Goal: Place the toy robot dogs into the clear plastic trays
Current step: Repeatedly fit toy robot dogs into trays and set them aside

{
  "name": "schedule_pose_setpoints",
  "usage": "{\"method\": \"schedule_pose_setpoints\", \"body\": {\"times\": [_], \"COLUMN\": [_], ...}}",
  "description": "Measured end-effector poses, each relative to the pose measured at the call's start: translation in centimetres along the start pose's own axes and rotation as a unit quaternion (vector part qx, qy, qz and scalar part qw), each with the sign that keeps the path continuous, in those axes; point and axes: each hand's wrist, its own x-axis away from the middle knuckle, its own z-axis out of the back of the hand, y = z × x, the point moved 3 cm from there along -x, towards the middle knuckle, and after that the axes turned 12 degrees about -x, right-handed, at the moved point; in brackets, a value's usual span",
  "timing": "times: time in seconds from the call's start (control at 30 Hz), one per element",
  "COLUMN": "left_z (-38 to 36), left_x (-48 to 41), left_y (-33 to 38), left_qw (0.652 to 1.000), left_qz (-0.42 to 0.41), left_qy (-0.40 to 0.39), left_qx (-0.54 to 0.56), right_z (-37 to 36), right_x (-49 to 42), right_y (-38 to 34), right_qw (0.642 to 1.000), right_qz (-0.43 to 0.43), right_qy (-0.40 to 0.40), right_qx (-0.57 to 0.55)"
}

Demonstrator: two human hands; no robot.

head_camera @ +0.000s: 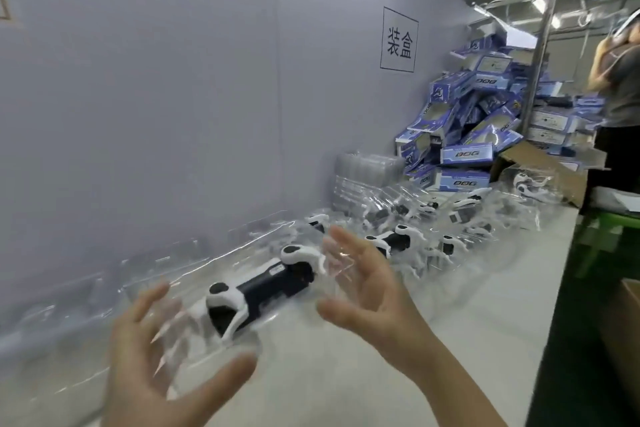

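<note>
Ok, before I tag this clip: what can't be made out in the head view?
- Nearest toy robot dog: glare on its clear tray hides whether it is fully seated.
- Left hand and right hand: the fingers are blurred, so contact with the tray is unclear.
- Farther dogs: reflections off the plastic hide their number.
- Person: cut off by the right edge.

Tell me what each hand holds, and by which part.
Nothing gripped: left hand and right hand are open, fingers spread, flanking the toy robot dog in its clear tray; contact unclear.
</note>
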Motion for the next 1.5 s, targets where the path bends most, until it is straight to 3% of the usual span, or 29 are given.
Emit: {"method": "schedule_pose_setpoints", "body": {"times": [0.03,0.13,0.23,0.33,0.47,0.63,0.73,0.8,0.87,0.9,0.93,0.97,1.07,1.27,1.5], "left_z": [-2.9,-10.0,-17.1,-21.8,-24.0,-23.6,-23.2,-23.1,-23.9,-24.4,-24.9,-25.4,-26.9,-29.3,-32.0], "left_x": [0.5,-1.2,-3.7,-5.1,-6.2,-4.5,-4.1,-2.6,-0.4,0.5,1.2,1.5,1.6,0.8,0.1], "left_y": [2.1,3.6,3.8,2.3,-0.4,-1.5,-2.3,-3.9,-4.7,-4.7,-4.7,-4.9,-5.1,-4.2,-4.4], "left_qw": [0.999,0.985,0.958,0.936,0.925,0.936,0.965,0.926,0.836,0.793,0.765,0.766,0.8,0.822,0.813], "left_qz": [-0.038,-0.071,-0.059,-0.036,-0.017,-0.013,0.165,0.347,0.479,0.497,0.509,0.516,0.52,0.501,0.506], "left_qy": [-0.006,-0.133,-0.227,-0.307,-0.344,-0.333,-0.204,-0.142,-0.232,-0.293,-0.314,-0.299,-0.229,-0.224,-0.247], "left_qx": [-0.026,-0.078,-0.162,-0.166,-0.16,-0.114,-0.017,0.049,0.133,0.195,0.239,0.241,0.19,0.151,0.148], "right_z": [1.2,5.6,10.9,15.6,19.3,20.8,20.7,20.7,20.8,20.6,20.4,20.3,20.7,23.2,25.3], "right_x": [-1.0,-4.3,-7.5,-9.3,-9.6,-9.5,-8.7,-6.5,-3.1,-1.5,-0.2,0.7,0.9,-3.1,-4.9], "right_y": [-0.9,-2.5,-2.0,-0.5,2.0,3.0,2.3,2.1,3.2,4.3,5.5,6.6,8.0,8.4,8.1], "right_qw": [0.998,0.972,0.941,0.928,0.927,0.937,0.93,0.907,0.866,0.851,0.845,0.843,0.86,0.888,0.883], "right_qz": [0.039,0.121,0.132,0.111,0.072,0.044,0.053,0.113,0.126,0.103,0.067,0.029,-0.049,-0.141,-0.145], "right_qy": [0.04,0.172,0.263,0.3,0.296,0.265,0.298,0.388,0.484,0.514,0.529,0.532,0.495,0.436,0.446], "right_qx": [0.022,0.103,0.168,0.189,0.22,0.222,0.209,0.121,0.017,-0.022,-0.051,-0.076,-0.112,-0.036,0.024]}}
